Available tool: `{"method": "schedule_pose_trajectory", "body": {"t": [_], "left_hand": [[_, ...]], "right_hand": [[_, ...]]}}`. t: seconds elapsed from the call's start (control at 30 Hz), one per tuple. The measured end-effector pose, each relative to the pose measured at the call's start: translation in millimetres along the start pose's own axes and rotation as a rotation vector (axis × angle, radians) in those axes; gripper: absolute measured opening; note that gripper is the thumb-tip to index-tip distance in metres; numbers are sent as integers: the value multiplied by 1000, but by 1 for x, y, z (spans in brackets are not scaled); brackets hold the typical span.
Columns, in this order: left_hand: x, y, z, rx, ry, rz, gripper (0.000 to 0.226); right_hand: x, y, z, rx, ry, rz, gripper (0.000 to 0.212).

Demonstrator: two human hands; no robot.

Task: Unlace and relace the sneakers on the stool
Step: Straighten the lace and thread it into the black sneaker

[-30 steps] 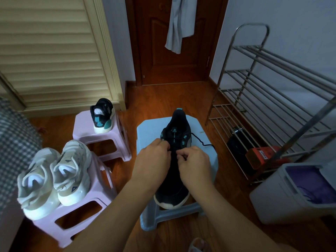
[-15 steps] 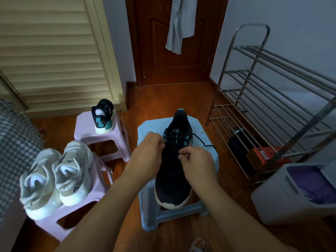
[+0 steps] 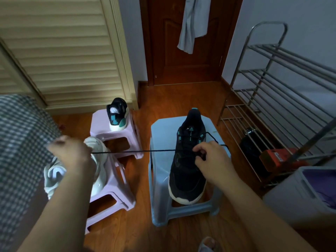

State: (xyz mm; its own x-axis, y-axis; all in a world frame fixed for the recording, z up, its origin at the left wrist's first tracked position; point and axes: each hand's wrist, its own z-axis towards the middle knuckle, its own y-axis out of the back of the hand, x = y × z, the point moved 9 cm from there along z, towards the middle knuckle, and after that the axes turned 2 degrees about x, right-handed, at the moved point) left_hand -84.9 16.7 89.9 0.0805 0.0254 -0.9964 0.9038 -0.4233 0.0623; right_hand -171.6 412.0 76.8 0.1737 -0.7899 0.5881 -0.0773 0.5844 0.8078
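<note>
- The biggest change: the left hand (image 3: 72,157), which half a second ago was bunched up against the right hand over the tongue, now sits far out to the person's left, in front of the white pair, with its grip clamped on one end of the thin black shoelace (image 3: 134,151).
- That lace now runs as one taut, nearly level line from the left fist across the gap between the stools to the black knit sneaker with teal eyelet tabs and a white sole (image 3: 187,171); I judge a length has just been drawn through an eyelet, though whether this is unlacing or relacing I cannot tell.
- The right hand (image 3: 209,159) has barely moved: it is on the sneaker's lacing area, thumb and fingers pinched together on the lace there, while a loose loop of lace trails off to the shoe's right.
- The sneaker itself lies where it was, toe toward the person, along the top of the pale blue plastic stool (image 3: 160,135).
- Count, largest first: one steel-tube shoe rack (image 3: 283,99); three stools, one blue and two pale pink plastic stools (image 3: 101,124); four shoes in all, namely two chunky white sneakers (image 3: 99,160) on the nearer pink stool, the black one in hand, and its matching black and teal sneaker (image 3: 117,115) standing alone on the farther pink stool; two hands; one lace in play.
</note>
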Motion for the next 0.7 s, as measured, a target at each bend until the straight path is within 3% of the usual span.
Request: {"method": "schedule_pose_trajectory", "body": {"t": [0.03,0.07,0.2,0.27,0.4,0.5,0.63,0.7], "left_hand": [[-18,7,-7,-51,-163,183,18],[-29,0,-17,-5,-282,367,24],[-2,-102,-111,748,-536,773,41],[13,-135,-160,923,-657,873,45],[10,-158,-191,886,-840,936,22],[-6,-149,-182,843,-896,875,21],[-40,-97,-108,468,-649,583,18],[-35,-79,-82,438,-530,573,19]], "right_hand": [[1,-1,0,-8,0,15,23],[1,0,-1,-18,-2,40,24],[-4,2,2,-32,-41,191,20],[-5,2,0,-33,-31,225,20],[-7,0,-13,53,7,204,42],[-11,-2,-20,114,23,172,60],[-13,-5,-20,108,25,130,66],[-11,-4,-18,86,12,132,63]]}}
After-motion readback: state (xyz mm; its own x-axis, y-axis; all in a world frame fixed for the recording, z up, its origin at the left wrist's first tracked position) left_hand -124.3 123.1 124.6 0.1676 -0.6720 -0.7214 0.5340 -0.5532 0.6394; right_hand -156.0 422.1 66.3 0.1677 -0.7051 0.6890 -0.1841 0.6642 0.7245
